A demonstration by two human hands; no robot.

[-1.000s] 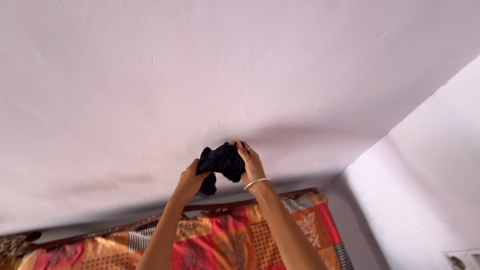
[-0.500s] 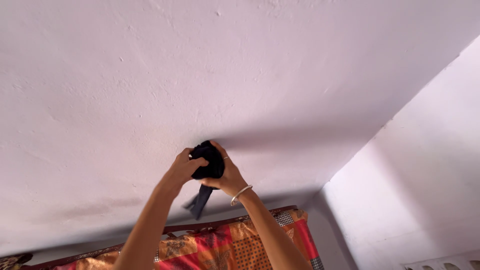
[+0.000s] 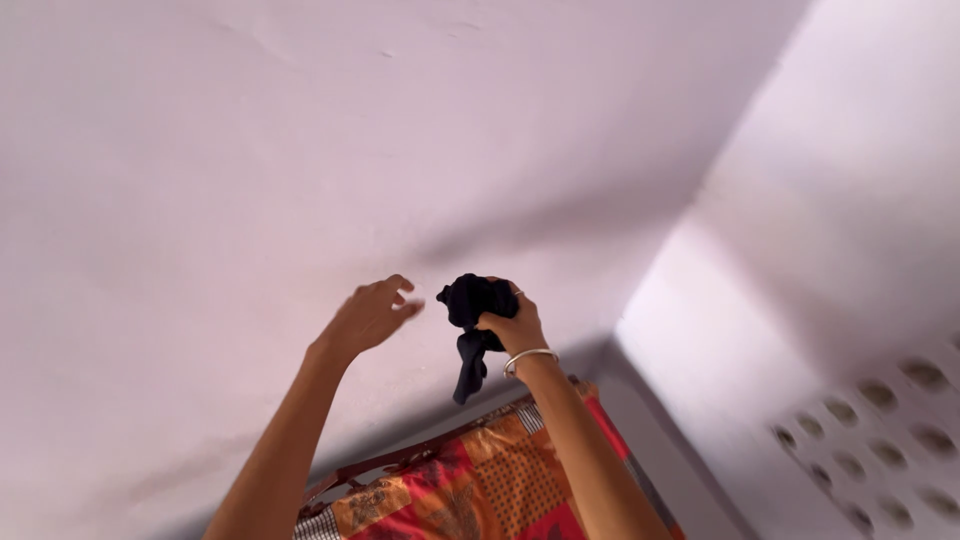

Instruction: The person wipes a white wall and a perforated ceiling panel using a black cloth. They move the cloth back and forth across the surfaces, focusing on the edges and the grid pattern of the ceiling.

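At frame centre the right hand (image 3: 512, 325) clutches a bunched black cloth (image 3: 474, 310), one tail dangling, while the left hand (image 3: 368, 315), fingers loosely spread, hovers just beside it, apart.

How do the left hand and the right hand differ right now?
The right hand is closed on a bunched black cloth; the left hand is open and holds nothing, just beside it. The right wrist wears a silver bangle; the left wrist is bare. Both are raised toward the pale wall, above a patterned red and orange bedspread.
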